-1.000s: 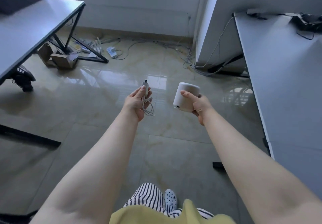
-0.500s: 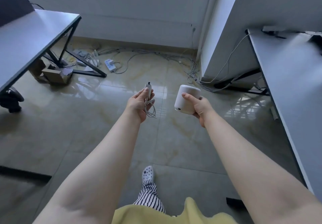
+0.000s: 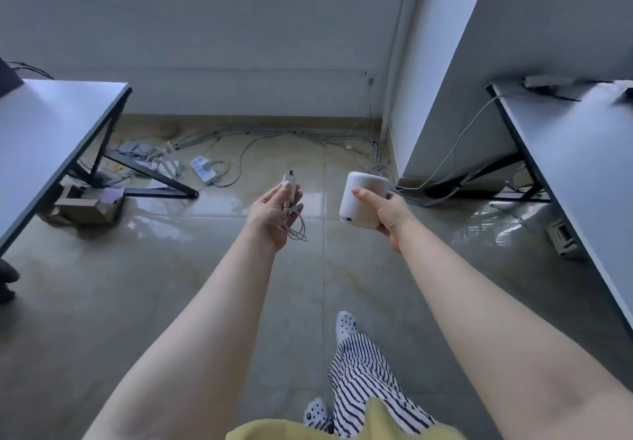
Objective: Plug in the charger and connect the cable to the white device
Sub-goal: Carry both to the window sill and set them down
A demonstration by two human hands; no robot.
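My left hand (image 3: 274, 213) holds a coiled white cable (image 3: 295, 223) with its plug end (image 3: 289, 179) sticking up past the fingers. My right hand (image 3: 388, 213) grips the white device (image 3: 359, 196), a rounded cylinder tilted on its side, with a small port near its lower left edge. Both hands are held out over the floor, a hand's width apart. A white power strip (image 3: 203, 169) lies on the floor ahead to the left, among loose cables.
A grey desk (image 3: 41, 138) with black legs stands left, with a cardboard box (image 3: 87, 205) under it. Another grey desk (image 3: 582, 151) stands right. A white pillar (image 3: 445, 62) and a tangle of cables (image 3: 291, 134) lie along the far wall.
The view has tilted up and moved forward toward the far wall, showing a window ledge. Both hands keep the same hold and spacing.
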